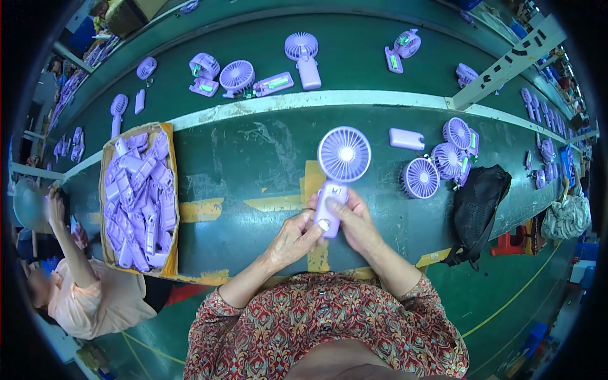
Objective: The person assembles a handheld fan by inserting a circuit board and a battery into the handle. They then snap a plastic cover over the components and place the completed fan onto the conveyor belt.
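A purple handheld fan (pixel 344 154) stands out over the green bench, its round grille head pointing away from me and its handle between my hands. My left hand (pixel 292 235) is closed on the lower end of the handle, the thumb by a pale spot there. Around the handle's right side my right hand (pixel 354 220) is wrapped, its thumb lying across the front. To the right lie a loose purple handle cover (pixel 406 139) and a cluster of purple fan heads (pixel 448 159), some with handles attached.
At left a cardboard box (pixel 173 190) holds many purple handle shells (pixel 136 174). A black bag (pixel 481 206) lies at the bench's right edge. Beyond a white rail (pixel 266 106), several fans and opened handles lie on a green belt (pixel 354 57). A co-worker (pixel 95 297) sits at left.
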Demonstrator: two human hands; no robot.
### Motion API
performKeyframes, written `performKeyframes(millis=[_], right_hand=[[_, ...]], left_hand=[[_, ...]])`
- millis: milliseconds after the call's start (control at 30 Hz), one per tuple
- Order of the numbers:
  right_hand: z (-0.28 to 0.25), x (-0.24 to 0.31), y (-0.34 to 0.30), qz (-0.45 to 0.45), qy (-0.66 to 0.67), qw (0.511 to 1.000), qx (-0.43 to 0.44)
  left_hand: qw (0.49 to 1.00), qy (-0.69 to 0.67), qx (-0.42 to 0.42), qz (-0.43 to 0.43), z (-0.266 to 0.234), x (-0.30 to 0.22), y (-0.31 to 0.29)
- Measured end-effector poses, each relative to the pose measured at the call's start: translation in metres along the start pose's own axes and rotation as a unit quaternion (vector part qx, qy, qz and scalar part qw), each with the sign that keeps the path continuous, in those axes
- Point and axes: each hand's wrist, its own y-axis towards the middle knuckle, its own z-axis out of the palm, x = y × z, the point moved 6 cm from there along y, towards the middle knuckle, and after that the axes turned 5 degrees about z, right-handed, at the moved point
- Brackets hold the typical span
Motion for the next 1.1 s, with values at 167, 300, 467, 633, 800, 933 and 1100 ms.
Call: performKeyframes(millis=[167, 300, 467, 633, 800, 933, 1100], right_hand=[[0.006, 0.052, 0.026, -0.042, -0.033, 0.999, 0.004], [-0.008, 0.066, 0.043, -0.026, -0.039, 0.998, -0.034], [-0.041, 0.120, 0.113, -0.039, -0.106, 0.991, -0.075], [-0.084, 0.174, 0.212, -0.036, 0.074, 0.988, -0.131], [-0.096, 0.215, 0.304, -0.059, 0.206, 0.961, -0.173], [-0.108, 0.250, 0.370, -0.112, 0.105, 0.979, -0.133], [-0.145, 0.217, 0.391, -0.032, -0.302, 0.891, -0.337]], left_hand=[[0.995, -0.071, -0.049, 0.054, -0.018, 0.004, 0.004], [0.993, -0.080, -0.061, 0.059, -0.022, 0.014, 0.011], [0.989, -0.082, -0.114, 0.041, -0.038, 0.033, 0.020], [0.980, -0.013, -0.163, 0.109, -0.036, 0.035, 0.031], [0.943, 0.146, -0.209, 0.214, -0.036, 0.027, 0.026], [0.949, 0.146, -0.199, 0.196, -0.037, 0.018, 0.025], [0.952, 0.138, -0.202, 0.186, -0.041, 0.019, 0.024]])
